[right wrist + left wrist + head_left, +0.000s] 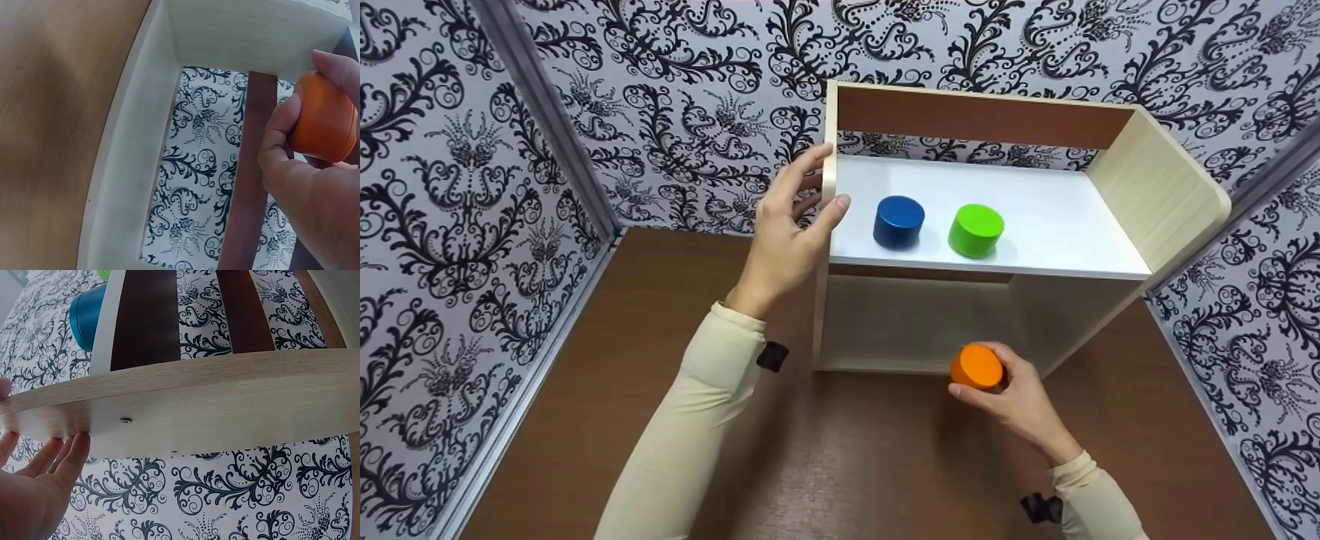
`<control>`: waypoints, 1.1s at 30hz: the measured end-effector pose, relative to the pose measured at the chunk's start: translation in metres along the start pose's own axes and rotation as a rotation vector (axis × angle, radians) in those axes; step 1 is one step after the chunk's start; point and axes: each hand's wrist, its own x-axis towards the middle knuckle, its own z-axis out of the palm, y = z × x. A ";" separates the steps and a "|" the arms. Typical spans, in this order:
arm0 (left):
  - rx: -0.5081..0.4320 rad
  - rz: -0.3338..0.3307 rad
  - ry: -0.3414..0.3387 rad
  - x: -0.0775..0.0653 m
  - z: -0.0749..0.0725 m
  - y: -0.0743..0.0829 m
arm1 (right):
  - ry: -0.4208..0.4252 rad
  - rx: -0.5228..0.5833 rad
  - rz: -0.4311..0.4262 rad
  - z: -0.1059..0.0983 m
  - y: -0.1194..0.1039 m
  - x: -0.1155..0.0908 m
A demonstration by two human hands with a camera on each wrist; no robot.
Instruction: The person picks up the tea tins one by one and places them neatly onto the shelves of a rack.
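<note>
In the head view my right hand (1020, 397) grips an orange cylinder (979, 367) between thumb and fingers, in front of the lower opening of a small wooden shelf unit (1162, 195). The right wrist view shows the same orange cylinder (322, 118) with the thumb and fingers around its side. My left hand (791, 225) holds the left side panel (830, 142), thumb at the inner side and fingers on the outer face. On the white upper board (1057, 217) stand a blue cylinder (898, 223) and, to its right, a green cylinder (976, 230).
The shelf unit stands on a brown table (840, 450) before patterned walls (675, 90). A brown strip (975, 116) spans its upper back. The lower compartment has a pale floor board (900, 322). Its right side panel slants outward in view.
</note>
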 end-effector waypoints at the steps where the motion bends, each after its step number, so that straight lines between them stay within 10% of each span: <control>1: 0.000 -0.001 -0.001 0.000 0.000 0.000 | 0.002 0.006 0.002 -0.001 -0.001 0.000; 33: 0.012 -0.002 0.001 0.000 0.000 0.002 | 0.074 0.078 -0.065 -0.033 -0.041 -0.002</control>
